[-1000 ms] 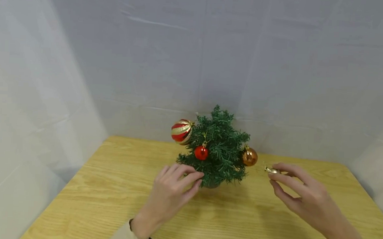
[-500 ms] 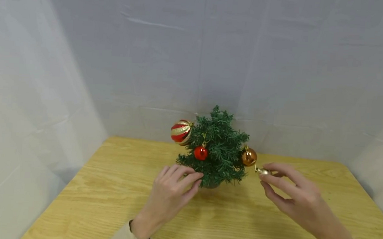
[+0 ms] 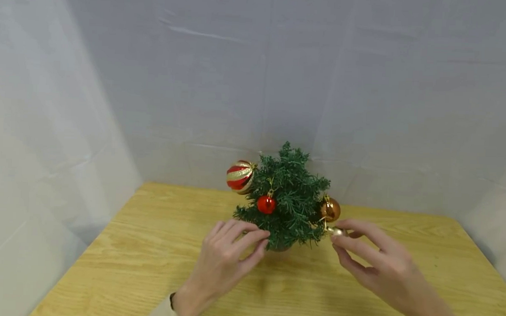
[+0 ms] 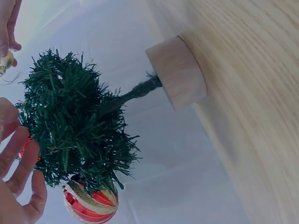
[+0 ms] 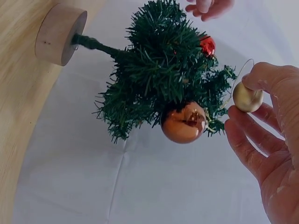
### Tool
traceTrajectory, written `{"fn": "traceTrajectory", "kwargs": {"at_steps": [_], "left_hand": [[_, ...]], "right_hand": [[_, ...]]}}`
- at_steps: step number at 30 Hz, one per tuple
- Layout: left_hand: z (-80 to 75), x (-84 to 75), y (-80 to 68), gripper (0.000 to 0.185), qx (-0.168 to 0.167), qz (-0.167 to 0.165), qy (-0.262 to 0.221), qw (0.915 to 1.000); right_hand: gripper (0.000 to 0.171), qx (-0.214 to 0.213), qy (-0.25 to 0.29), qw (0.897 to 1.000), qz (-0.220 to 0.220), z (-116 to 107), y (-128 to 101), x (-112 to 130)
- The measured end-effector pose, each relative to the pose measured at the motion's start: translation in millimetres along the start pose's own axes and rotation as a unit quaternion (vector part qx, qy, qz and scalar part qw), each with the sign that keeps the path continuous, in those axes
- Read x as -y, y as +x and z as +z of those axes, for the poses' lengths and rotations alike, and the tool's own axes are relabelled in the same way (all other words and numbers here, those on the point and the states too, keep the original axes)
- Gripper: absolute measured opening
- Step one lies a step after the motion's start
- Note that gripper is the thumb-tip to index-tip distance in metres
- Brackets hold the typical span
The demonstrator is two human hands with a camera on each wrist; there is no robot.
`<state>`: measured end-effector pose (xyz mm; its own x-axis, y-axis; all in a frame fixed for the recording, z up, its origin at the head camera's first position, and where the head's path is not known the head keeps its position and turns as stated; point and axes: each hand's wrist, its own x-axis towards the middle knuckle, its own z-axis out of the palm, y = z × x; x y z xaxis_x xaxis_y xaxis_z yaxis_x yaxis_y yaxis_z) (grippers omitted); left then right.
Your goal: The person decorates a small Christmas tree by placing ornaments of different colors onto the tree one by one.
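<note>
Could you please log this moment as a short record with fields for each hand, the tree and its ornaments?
left hand: fingers touch a low left branch of the tree
right hand: pinches a small gold bauble beside the tree's right edge
tree: small, green, upright on a round wooden base
ornaments hung: striped red-gold ball, red ball, copper ball
surface: wooden table

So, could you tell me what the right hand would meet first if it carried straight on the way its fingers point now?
Most likely the tree's lower right branches, just under the copper bauble. The right hand pinches a small gold bauble whose tip already sits at the needles; depth is hard to judge, so it might brush the copper one first.
</note>
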<state>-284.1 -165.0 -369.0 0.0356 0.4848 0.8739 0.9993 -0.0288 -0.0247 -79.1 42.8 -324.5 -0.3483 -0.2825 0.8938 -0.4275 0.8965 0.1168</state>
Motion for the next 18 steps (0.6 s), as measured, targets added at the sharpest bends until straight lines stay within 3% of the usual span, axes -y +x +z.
{"fn": "traceTrajectory", "kwargs": {"at_steps": [11,18], "left_hand": [[1.6,-6.2,14.2,0.012,-0.062,0.060,-0.037,0.9956],[4.8,-12.7,23.4,0.016,-0.069,0.071,-0.043,0.9942]], "right_hand": [[0.027,0.019,-0.010,1.000,0.000,9,4,6],[0.028,0.029,-0.015,0.999,-0.006,14,6,9]]}}
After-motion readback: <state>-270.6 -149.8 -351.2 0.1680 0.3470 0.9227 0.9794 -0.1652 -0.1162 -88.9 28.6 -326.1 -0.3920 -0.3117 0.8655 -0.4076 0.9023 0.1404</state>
